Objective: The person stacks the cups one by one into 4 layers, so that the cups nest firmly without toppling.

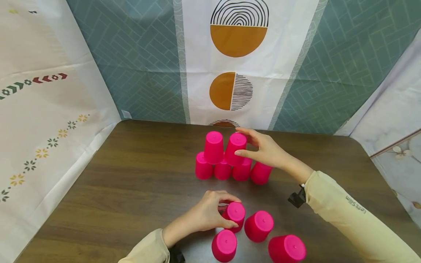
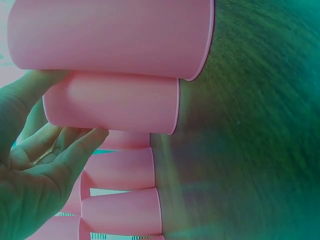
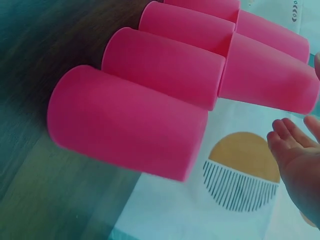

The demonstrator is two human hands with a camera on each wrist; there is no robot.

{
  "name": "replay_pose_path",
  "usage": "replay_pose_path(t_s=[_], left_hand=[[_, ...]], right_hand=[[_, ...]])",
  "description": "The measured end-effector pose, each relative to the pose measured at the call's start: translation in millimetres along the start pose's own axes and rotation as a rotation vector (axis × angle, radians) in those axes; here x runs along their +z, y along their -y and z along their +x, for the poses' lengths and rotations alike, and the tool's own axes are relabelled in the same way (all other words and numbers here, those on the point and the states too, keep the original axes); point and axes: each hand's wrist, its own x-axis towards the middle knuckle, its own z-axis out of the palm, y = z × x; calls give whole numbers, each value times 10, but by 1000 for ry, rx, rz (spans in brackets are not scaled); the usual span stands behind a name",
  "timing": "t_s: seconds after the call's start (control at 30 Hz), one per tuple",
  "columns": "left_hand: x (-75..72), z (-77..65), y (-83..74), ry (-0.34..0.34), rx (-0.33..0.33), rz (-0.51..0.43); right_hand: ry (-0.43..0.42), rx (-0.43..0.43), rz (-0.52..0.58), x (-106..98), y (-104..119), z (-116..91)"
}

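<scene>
At the back of the table stands a stack of upside-down pink cups, with several in the bottom row [image 1: 204, 166] and two above. My right hand [image 1: 263, 148] is around the right-hand upper cup [image 1: 234, 151]; in the right wrist view its fingers [image 3: 290, 135] are spread and apart from that cup [image 3: 270, 75]. Nearer the front, my left hand [image 1: 208, 212] grips an upside-down pink cup [image 1: 235, 214] between thumb and fingers. The left wrist view shows this cup [image 2: 115, 102] behind a nearer one [image 2: 112, 37].
Three more pink cups are by the left hand: one in front [image 1: 224, 245], one to its right [image 1: 259, 226] and one at the front right [image 1: 287, 249]. A patterned cloth [image 1: 148, 73] hangs behind the brown wooden table [image 1: 148, 164].
</scene>
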Motion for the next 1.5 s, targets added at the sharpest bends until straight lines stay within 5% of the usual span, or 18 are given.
replay_pose_path(t_s=[0.6,1.17,1.37,1.5], left_hand=[[-74,69,46,14,-24,32],[-334,207,-416,-114,208,129],[-350,322,-566,-152,271,177],[-320,436,-722,-165,319,146]], right_hand=[[-22,-65,-171,-99,44,-823],[-93,-88,-215,241,-34,-1830],[-115,-67,-190,358,-78,-2115],[-57,8,-140,381,-42,-2274]])
